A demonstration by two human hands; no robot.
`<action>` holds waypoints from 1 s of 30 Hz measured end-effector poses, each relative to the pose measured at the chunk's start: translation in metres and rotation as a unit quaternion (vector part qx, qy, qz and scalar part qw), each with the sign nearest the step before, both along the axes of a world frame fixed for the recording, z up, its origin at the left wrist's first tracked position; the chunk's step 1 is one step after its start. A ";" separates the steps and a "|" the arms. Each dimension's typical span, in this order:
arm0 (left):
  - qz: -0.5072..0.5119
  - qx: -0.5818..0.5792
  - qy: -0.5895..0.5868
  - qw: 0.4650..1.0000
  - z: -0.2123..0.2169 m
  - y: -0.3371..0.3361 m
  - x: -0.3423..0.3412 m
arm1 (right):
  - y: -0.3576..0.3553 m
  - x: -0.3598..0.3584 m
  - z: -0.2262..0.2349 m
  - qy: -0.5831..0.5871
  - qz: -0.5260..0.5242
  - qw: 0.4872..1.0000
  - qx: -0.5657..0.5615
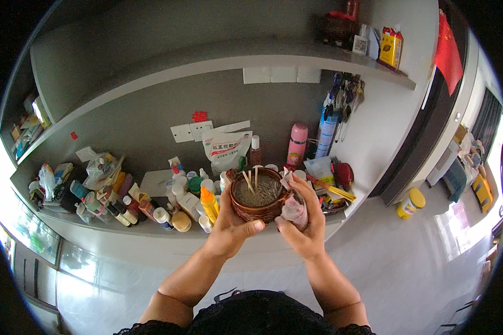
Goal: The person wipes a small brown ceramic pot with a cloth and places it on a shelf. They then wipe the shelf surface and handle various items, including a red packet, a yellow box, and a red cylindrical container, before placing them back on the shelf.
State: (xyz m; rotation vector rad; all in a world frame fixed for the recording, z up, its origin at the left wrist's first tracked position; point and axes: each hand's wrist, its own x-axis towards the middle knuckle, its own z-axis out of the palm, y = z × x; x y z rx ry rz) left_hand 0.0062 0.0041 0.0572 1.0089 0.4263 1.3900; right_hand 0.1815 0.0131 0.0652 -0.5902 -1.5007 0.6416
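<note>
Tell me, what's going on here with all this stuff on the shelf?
A person stands at a cluttered shelf, seen from above. Their left hand holds up a small brown woven basket with a few thin sticks standing in it. Their right hand is pressed against the basket's side and grips a crumpled pinkish cloth or wrapper; I cannot tell which. Behind the basket, the shelf is crowded with bottles and jars, among them a yellow bottle and a pink flask.
</note>
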 end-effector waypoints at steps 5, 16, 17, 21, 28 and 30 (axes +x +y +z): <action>0.022 0.097 0.108 0.989 -0.018 0.004 -0.003 | 0.011 0.014 -0.008 0.043 0.057 0.995 -0.068; -0.077 -0.051 -0.044 0.995 -0.028 -0.002 -0.001 | 0.015 0.023 -0.046 0.176 0.171 0.951 -0.186; -0.079 -0.027 -0.038 0.996 -0.035 0.001 -0.001 | 0.016 0.022 -0.046 0.167 0.166 0.957 -0.167; -0.050 -0.063 -0.055 0.995 -0.042 0.003 0.001 | 0.011 0.014 -0.049 0.125 0.016 0.975 -0.185; 0.047 -0.024 -0.029 0.998 -0.035 0.009 0.007 | -0.005 0.003 -0.019 -0.188 -0.177 0.962 0.091; 0.062 -0.012 -0.016 0.998 -0.036 0.010 0.008 | -0.014 -0.004 -0.020 -0.222 -0.214 0.941 0.138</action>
